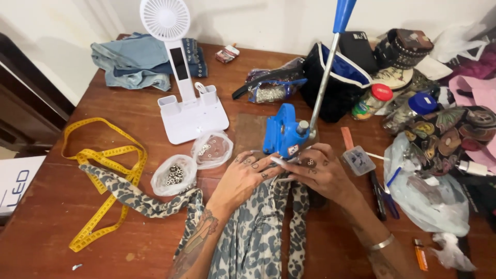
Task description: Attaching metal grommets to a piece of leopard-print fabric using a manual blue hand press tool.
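Left hand (243, 175): lies flat with fingers spread wide, pressing the leopard-print fabric (253, 232) down just near of the blue hand press (283, 135).
Right hand (321, 170): fingers curled narrow, pinching the fabric's edge at the base of the press; I cannot tell whether a small metal piece sits between the fingertips.
Fabric: runs from the near edge of the wooden table (46, 206) up to the press, with one strap trailing left.
Press lever (330, 57): stands raised, tilting far and right.
Eyelet bags (175, 174): two open clear bags left of the press, near the left hand.
Tape measure (103, 165): yellow, looped on the left, well apart from the hands.
Risk: fingertips sit very close to the press die, so they could be pinched if the lever drops.
Risk: the fabric could slip off-centre, since only the fingers steady it.
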